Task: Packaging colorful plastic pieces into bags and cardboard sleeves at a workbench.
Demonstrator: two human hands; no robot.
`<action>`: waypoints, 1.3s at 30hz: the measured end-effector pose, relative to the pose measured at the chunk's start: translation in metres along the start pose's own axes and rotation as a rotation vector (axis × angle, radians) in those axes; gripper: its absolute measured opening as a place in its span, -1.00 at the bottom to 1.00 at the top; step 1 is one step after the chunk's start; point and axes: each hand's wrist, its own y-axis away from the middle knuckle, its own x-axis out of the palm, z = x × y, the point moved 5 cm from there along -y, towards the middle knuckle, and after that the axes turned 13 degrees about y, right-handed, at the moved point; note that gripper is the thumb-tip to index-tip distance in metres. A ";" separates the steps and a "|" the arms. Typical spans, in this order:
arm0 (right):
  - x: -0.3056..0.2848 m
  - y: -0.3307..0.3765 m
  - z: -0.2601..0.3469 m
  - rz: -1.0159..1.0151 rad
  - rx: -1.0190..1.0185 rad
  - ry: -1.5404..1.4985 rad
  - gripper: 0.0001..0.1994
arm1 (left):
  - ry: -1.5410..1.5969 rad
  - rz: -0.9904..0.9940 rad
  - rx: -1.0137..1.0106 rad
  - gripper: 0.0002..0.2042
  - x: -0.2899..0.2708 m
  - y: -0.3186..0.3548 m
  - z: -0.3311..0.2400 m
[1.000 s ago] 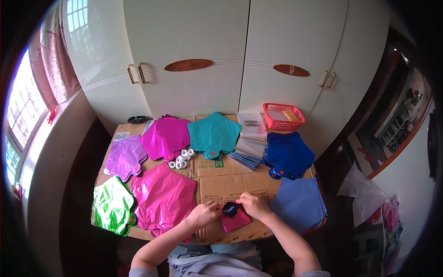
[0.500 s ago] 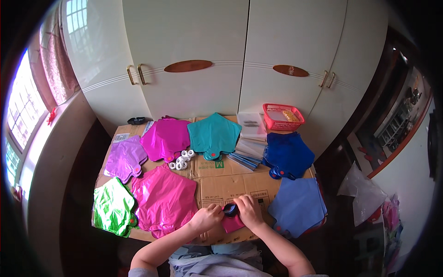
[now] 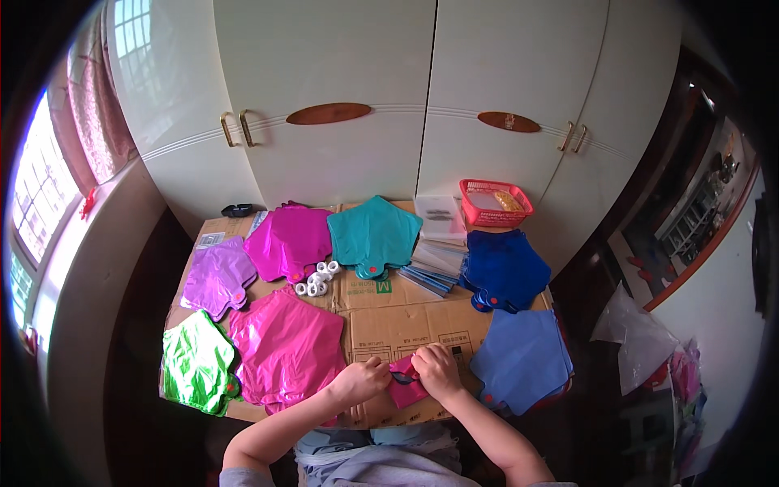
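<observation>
Magenta foil, folded small, is pinched between the two hands at the near edge of the cardboard sheet (image 3: 406,321): this folded pink balloon (image 3: 404,388) lies directly between the left hand (image 3: 363,380) and the right hand (image 3: 436,369), with both sets of fingers closed on its upper edge and a small dark piece held at that spot. Just left of the folded pink balloon a flat bright pink star balloon (image 3: 286,347) is spread out, and further left a green foil balloon (image 3: 195,363) is seen. Beyond it, away from the person, a lilac balloon (image 3: 216,276), a magenta balloon (image 3: 288,239) and a teal balloon (image 3: 373,234) are laid, with a cluster of small white rolls (image 3: 317,278) among them. To the right of the folded pink balloon a pale blue stack (image 3: 523,357) is laid, with a dark blue stack (image 3: 505,268) and a red basket (image 3: 495,203) beyond it. The cardboard is backed by white cupboard doors (image 3: 389,97), and a window (image 3: 32,203) is seen far left
</observation>
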 end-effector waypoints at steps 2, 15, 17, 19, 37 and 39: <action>-0.004 -0.001 0.003 -0.021 -0.016 0.073 -0.94 | -0.002 0.013 -0.003 -0.89 0.000 -0.001 0.002; -0.009 0.026 0.015 -0.044 -0.030 0.040 -0.77 | 0.058 -0.006 -0.014 -0.85 -0.007 0.008 0.005; -0.009 0.025 0.015 -0.046 -0.024 0.037 -0.77 | 0.074 -0.014 -0.024 -0.81 -0.008 0.012 0.007; -0.009 0.025 0.015 -0.045 -0.023 0.031 -0.78 | 0.099 -0.026 -0.046 -0.73 -0.007 0.015 0.008; -0.003 0.025 0.011 -0.036 0.016 -0.078 -0.82 | 0.194 0.045 -0.208 -0.12 0.004 0.003 -0.018; 0.004 0.031 0.008 0.003 0.020 -0.105 -0.80 | 0.191 0.072 -0.196 -0.10 0.002 0.004 -0.020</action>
